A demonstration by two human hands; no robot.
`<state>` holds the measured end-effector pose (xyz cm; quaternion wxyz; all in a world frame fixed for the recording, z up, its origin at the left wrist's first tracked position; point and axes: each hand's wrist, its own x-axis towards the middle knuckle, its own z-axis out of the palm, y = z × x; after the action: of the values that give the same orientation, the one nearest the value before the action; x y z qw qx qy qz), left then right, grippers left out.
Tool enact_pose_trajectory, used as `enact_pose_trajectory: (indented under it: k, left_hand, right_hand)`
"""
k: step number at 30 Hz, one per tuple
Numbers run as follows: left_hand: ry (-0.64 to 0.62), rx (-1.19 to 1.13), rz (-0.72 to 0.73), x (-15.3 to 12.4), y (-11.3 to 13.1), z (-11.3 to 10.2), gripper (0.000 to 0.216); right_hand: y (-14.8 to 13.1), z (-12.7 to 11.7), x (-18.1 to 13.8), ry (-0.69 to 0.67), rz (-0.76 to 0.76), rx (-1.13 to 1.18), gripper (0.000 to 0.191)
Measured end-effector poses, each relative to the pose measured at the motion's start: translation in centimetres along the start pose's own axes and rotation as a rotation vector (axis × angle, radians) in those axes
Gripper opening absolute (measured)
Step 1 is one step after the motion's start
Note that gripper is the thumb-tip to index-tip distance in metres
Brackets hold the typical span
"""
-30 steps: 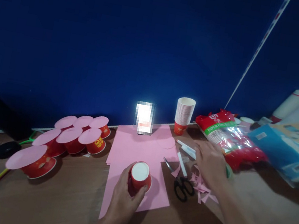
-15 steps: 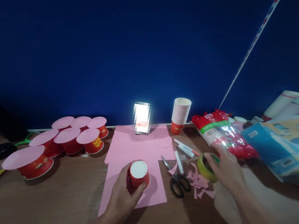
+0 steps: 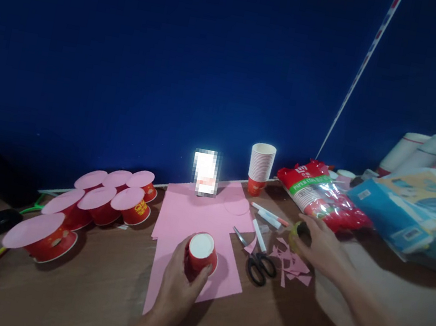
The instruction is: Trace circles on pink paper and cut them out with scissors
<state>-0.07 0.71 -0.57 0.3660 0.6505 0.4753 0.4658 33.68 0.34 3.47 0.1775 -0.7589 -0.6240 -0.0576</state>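
My left hand point(image 3: 178, 285) is wrapped round an upside-down red paper cup point(image 3: 202, 252) with a white bottom. The cup stands on a sheet of pink paper point(image 3: 195, 221). My right hand point(image 3: 319, 245) rests on the table to the right, fingers closed over a yellow-green roll of tape point(image 3: 298, 232). Pink paper scraps point(image 3: 288, 262) and black scissors point(image 3: 257, 261) lie just left of that hand. White marker pens point(image 3: 265, 219) lie behind the scissors.
Several upturned red cups topped with pink discs point(image 3: 101, 201) stand at the left. A stack of paper cups point(image 3: 260, 167) stands by the blue wall, next to a red packet of cups point(image 3: 320, 195). Blue packages point(image 3: 406, 216) are at the right.
My right hand moved right from the pens and scraps to the tape roll and closed over it. The left hand kept hold of the cup.
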Motion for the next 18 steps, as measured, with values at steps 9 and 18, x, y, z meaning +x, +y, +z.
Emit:
enact_pose_trajectory:
  k: [9, 18]
  left_hand:
    - [-0.001, 0.005, -0.002, 0.0, -0.2, 0.0, 0.058]
    - [0.006, -0.01, 0.01, 0.0, -0.2, 0.1, 0.056]
  right_hand:
    - [-1.2, -1.6, 0.7, 0.027, -0.118, -0.069, 0.052]
    - [-2.9, -1.4, 1.7, 0.004, -0.238, -0.112, 0.037]
